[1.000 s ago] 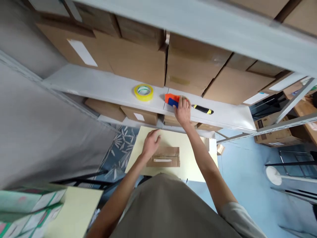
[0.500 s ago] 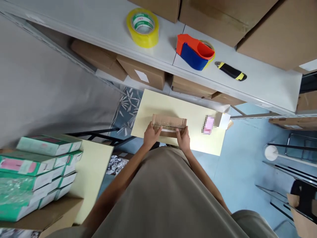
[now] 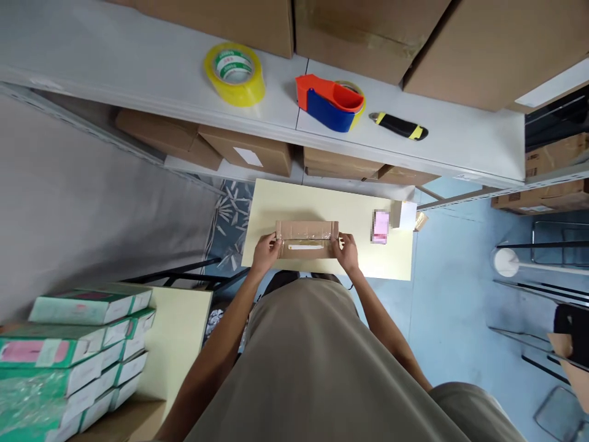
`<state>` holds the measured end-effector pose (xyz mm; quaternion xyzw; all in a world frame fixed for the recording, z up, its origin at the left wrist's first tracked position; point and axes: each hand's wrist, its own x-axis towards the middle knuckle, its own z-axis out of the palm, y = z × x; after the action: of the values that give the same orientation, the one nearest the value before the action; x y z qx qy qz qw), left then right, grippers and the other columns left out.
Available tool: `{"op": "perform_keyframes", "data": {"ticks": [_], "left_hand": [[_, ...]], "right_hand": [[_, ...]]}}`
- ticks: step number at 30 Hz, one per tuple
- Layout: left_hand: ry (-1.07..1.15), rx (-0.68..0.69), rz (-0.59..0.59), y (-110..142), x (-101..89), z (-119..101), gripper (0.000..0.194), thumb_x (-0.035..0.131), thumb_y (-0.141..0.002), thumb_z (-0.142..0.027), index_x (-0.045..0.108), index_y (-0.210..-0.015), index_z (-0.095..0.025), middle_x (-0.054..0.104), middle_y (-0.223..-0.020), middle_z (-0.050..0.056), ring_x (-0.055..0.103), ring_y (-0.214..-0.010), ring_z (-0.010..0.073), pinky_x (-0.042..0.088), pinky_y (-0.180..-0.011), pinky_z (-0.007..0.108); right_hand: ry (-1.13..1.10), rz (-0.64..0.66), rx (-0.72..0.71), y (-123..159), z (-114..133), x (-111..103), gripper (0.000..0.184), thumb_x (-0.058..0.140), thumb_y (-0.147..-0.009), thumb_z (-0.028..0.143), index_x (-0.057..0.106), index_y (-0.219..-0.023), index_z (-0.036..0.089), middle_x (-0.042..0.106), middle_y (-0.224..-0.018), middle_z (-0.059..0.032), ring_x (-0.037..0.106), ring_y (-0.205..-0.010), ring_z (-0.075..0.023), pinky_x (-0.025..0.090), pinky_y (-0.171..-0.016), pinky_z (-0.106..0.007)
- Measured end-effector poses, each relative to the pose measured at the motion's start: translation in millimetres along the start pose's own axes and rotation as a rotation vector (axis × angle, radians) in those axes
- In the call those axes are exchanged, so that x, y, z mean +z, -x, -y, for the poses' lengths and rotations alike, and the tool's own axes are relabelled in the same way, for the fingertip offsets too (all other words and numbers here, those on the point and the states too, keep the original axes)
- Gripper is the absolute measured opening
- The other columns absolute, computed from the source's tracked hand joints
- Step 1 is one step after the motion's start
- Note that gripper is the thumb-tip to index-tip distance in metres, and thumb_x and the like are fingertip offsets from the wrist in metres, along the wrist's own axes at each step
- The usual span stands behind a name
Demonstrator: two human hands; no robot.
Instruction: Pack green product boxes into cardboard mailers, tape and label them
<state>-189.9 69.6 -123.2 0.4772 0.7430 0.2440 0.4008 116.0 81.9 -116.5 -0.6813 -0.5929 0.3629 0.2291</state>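
Note:
A small brown cardboard box [image 3: 307, 231] is over the pale yellow tabletop [image 3: 262, 202] in front of me. Shiny clear tape runs along its middle seam, and a narrow white strip [image 3: 306, 247] shows on the side toward me. My left hand [image 3: 265, 253] grips the box's left end, fingers closed on the edge. At the opposite end my right hand [image 3: 346, 253] holds it the same way. Whether the box rests on the tabletop or is slightly raised, I cannot tell.
On the grey shelf [image 3: 184, 80] lie a yellow tape roll [image 3: 243, 92], an orange and blue tape dispenser [image 3: 329, 104] and a utility knife [image 3: 400, 126]. A pink item [image 3: 380, 226] and a white box [image 3: 405, 215] are to the right. Green and white boxes [image 3: 69, 350] are stacked at left.
The box has turned so its taped seam and the white strip face up more fully. My hands have moved to its outer ends. The whole view has shifted a little.

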Motion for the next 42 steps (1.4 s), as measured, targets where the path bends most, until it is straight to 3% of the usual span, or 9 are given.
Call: {"op": "perform_keyframes", "data": {"ticks": [4, 9, 18, 22, 26, 30, 35, 38, 42], "left_hand": [[-0.033, 0.084, -0.084, -1.5, -9.1, -17.9, 0.030, 0.064, -0.093, -0.026, 0.079, -0.117, -0.019, 0.077, -0.124, 0.013, 0.075, -0.095, 0.0239, 0.061, -0.097, 0.037], [0.112, 0.204, -0.103, -8.0, -15.9, -33.5, 0.032, 0.063, -0.096, -0.027, 0.079, -0.124, -0.022, 0.078, -0.132, 0.008, 0.077, -0.106, 0.0221, 0.061, -0.101, 0.034], [0.164, -0.074, 0.086, -12.0, 11.9, 22.4, 0.032, 0.069, -0.081, -0.019, 0.086, -0.108, -0.021, 0.087, -0.097, 0.005, 0.082, -0.099, 0.0284, 0.061, -0.098, 0.037], [0.204, -0.032, 0.117, -13.2, 10.4, 32.1, 0.027, 0.067, -0.084, -0.019, 0.084, -0.105, -0.018, 0.086, -0.109, 0.011, 0.082, -0.104, 0.0296, 0.062, -0.101, 0.040], [0.243, 0.003, 0.062, -24.5, -2.1, 24.4, 0.028, 0.062, -0.091, -0.027, 0.081, -0.109, -0.017, 0.083, -0.122, 0.015, 0.079, -0.118, 0.0291, 0.061, -0.107, 0.043], [0.387, 0.130, -0.094, -55.6, -33.6, -6.7, 0.031, 0.069, -0.091, -0.044, 0.079, -0.103, -0.018, 0.084, -0.114, 0.016, 0.080, -0.108, 0.0283, 0.064, -0.102, 0.044], [0.479, 0.405, -0.184, -100.6, -75.6, -78.9, 0.035, 0.074, -0.089, -0.050, 0.080, -0.103, -0.019, 0.084, -0.113, 0.011, 0.080, -0.105, 0.0248, 0.064, -0.101, 0.042], [0.491, 0.495, -0.114, -103.5, -73.8, -124.3, 0.033, 0.071, -0.091, -0.048, 0.080, -0.104, -0.019, 0.084, -0.113, 0.011, 0.080, -0.107, 0.0252, 0.063, -0.102, 0.041], [0.528, 0.472, 0.081, -72.0, -42.9, -172.8, 0.033, 0.072, -0.091, -0.047, 0.079, -0.103, -0.018, 0.084, -0.110, 0.012, 0.079, -0.106, 0.0268, 0.061, -0.104, 0.042]], "right_hand": [[-0.001, -0.053, -0.018, 1.9, 12.3, -6.3, 0.035, 0.052, -0.106, 0.049, 0.073, -0.100, 0.021, 0.067, -0.111, -0.0120, 0.072, -0.091, -0.0241, 0.064, -0.087, -0.041], [-0.026, -0.215, -0.097, 1.7, 16.6, -15.2, 0.027, 0.058, -0.105, 0.043, 0.073, -0.110, 0.021, 0.068, -0.118, -0.0119, 0.072, -0.099, -0.0248, 0.065, -0.094, -0.043], [-0.027, -0.163, 0.151, 12.3, -26.6, 29.2, 0.013, 0.057, -0.091, 0.023, 0.067, -0.100, 0.022, 0.073, -0.112, -0.0110, 0.075, -0.094, -0.0228, 0.068, -0.087, -0.039], [-0.060, -0.171, 0.180, 17.4, -35.8, 35.8, 0.029, 0.055, -0.084, 0.017, 0.069, -0.109, 0.021, 0.077, -0.114, -0.0111, 0.078, -0.097, -0.0225, 0.069, -0.085, -0.037], [-0.087, -0.181, 0.180, 20.0, -38.0, 24.0, 0.043, 0.055, -0.081, 0.014, 0.072, -0.120, 0.020, 0.080, -0.117, -0.0117, 0.079, -0.104, -0.0238, 0.068, -0.093, -0.041], [-0.098, -0.252, 0.167, 31.4, -28.1, 9.9, 0.040, 0.053, -0.092, 0.026, 0.072, -0.126, 0.018, 0.079, -0.125, -0.0177, 0.078, -0.113, -0.0287, 0.068, -0.097, -0.047], [-0.128, -0.366, 0.099, 46.3, -6.6, -5.7, 0.038, 0.053, -0.098, 0.041, 0.076, -0.119, 0.019, 0.080, -0.124, -0.0179, 0.079, -0.109, -0.0297, 0.067, -0.098, -0.050], [-0.113, -0.453, 0.098, 49.9, 1.5, -23.1, 0.038, 0.055, -0.098, 0.043, 0.077, -0.117, 0.019, 0.080, -0.122, -0.0179, 0.079, -0.107, -0.0299, 0.066, -0.098, -0.050], [-0.064, -0.517, 0.143, 49.7, 3.9, -60.0, 0.034, 0.057, -0.098, 0.042, 0.077, -0.114, 0.019, 0.082, -0.120, -0.0169, 0.079, -0.104, -0.0301, 0.066, -0.098, -0.050]]}}
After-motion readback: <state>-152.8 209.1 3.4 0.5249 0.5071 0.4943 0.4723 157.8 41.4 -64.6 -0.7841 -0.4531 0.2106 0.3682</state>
